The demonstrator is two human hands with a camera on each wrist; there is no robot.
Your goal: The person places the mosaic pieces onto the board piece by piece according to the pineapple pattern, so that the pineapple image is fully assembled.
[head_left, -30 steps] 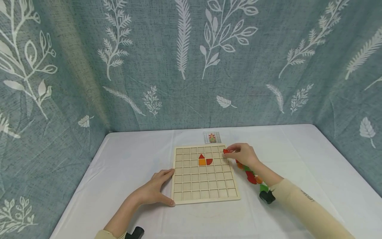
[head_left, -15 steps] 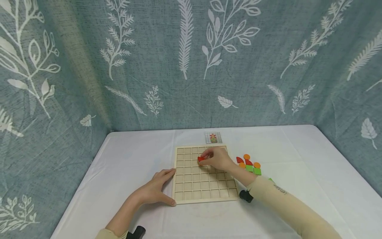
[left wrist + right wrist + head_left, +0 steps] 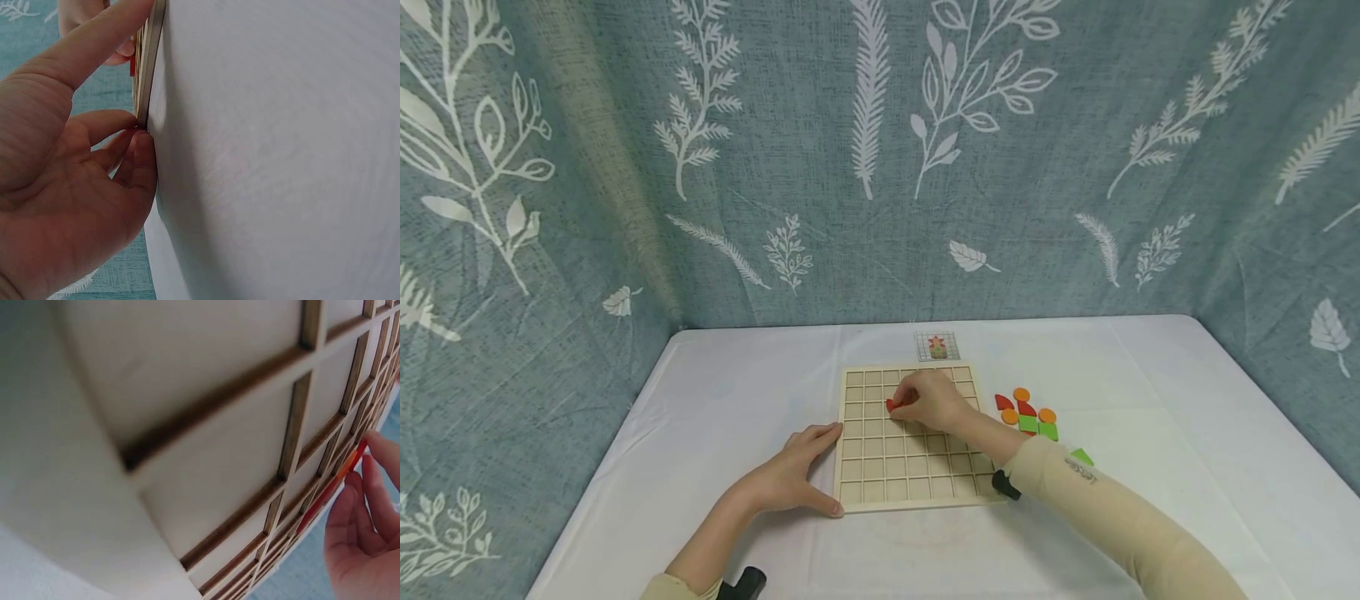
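A wooden grid board (image 3: 917, 467) lies on the white table. My right hand (image 3: 931, 400) is over its upper middle, pinching a small red piece (image 3: 891, 405) between thumb and fingers; in the right wrist view this red piece (image 3: 360, 450) stands at the grid beside an orange piece (image 3: 344, 469), with another red piece (image 3: 317, 504) in the board. From the head, my right hand hides those set pieces. My left hand (image 3: 793, 475) is spread at the board's left edge, its thumb by the near corner; in the left wrist view its fingertips (image 3: 145, 147) touch the board's side.
Right of the board lie loose pieces: red quarter rounds (image 3: 1003, 402), orange discs (image 3: 1022, 394), green squares (image 3: 1027, 424) and a green piece (image 3: 1082, 457) near the right sleeve. A small picture card (image 3: 937, 346) lies behind the board. A patterned curtain (image 3: 820, 275) borders the table.
My right hand has carried the red piece leftward from the board's right edge to its upper middle, exposing the loose pieces. My left hand has stayed at the board's edge.
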